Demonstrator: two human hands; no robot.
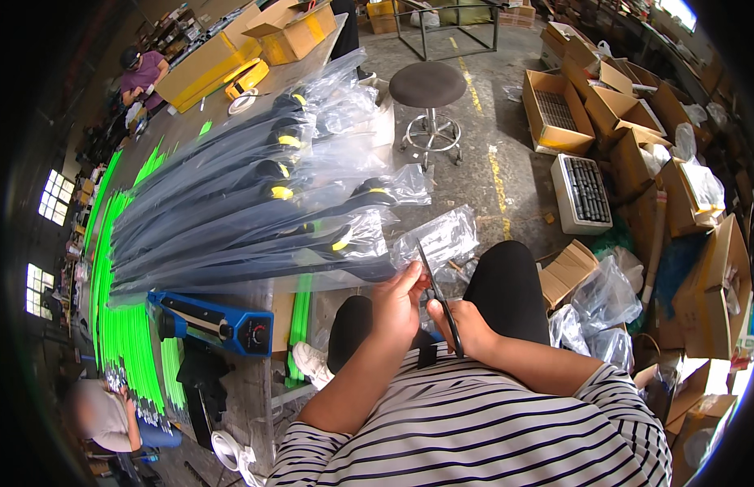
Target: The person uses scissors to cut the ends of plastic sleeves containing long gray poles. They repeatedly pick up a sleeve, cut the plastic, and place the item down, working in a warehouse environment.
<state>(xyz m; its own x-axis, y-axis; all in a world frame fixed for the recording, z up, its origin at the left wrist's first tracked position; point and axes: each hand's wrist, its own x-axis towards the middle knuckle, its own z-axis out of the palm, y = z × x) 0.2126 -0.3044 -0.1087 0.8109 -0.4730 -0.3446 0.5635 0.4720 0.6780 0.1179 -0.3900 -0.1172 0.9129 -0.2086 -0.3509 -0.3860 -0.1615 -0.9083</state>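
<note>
My left hand (395, 304) is closed on the end of a long clear plastic bag (438, 235), pinching it between thumb and fingers. The bag's loose end spreads beyond my fingertips. My right hand (466, 329) grips a pair of dark scissors (443, 304); the blades point up and away from me, close by my left fingers and over the plastic. Whether the blades are parted is too fine to tell. To the left, several long dark items with yellow parts lie in clear plastic bags (231, 203), side by side across the table.
A blue heat sealer (251, 331) stands at the table's near edge, beside bright green rods (125, 349). Beyond my knees are a round stool (428, 85) and a white foam box (580, 193). Open cartons (555, 114) crowd the right. Two people sit left of the table.
</note>
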